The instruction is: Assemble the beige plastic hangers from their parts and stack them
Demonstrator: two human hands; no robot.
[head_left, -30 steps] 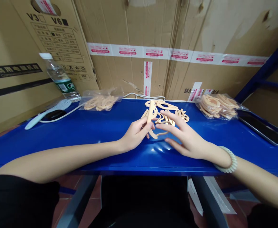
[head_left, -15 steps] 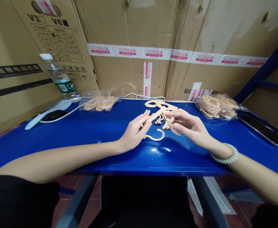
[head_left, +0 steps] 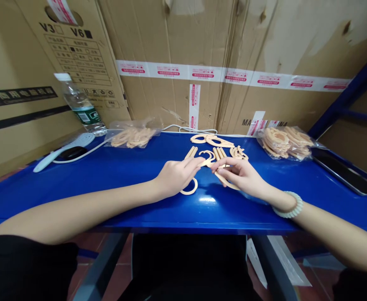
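My left hand [head_left: 177, 175] and my right hand [head_left: 241, 175] meet over the middle of the blue table [head_left: 123, 184]. Each is closed on a peach plastic hook piece. The left hand's piece [head_left: 190, 188] curves out below its fingers. The right hand's piece [head_left: 223, 179] crosses its fingers, and a hook end [head_left: 206, 156] shows between the two hands. Behind the hands lies a loose heap of the same peach pieces [head_left: 217, 144]. A pale bead bracelet [head_left: 288, 205] sits on my right wrist.
Two clear bags of peach pieces lie at the back, one left [head_left: 131, 134] and one right [head_left: 285, 141]. A water bottle [head_left: 80, 106], a white handled device [head_left: 62, 149] with a cable, and a dark tray [head_left: 343, 169] flank them. Cardboard boxes [head_left: 202, 54] wall the back.
Both hands drew closer together and slightly nearer to me. The piece in my left hand turned from upright to lying low, its hook now under the fingers. My right hand closed from spread fingers.
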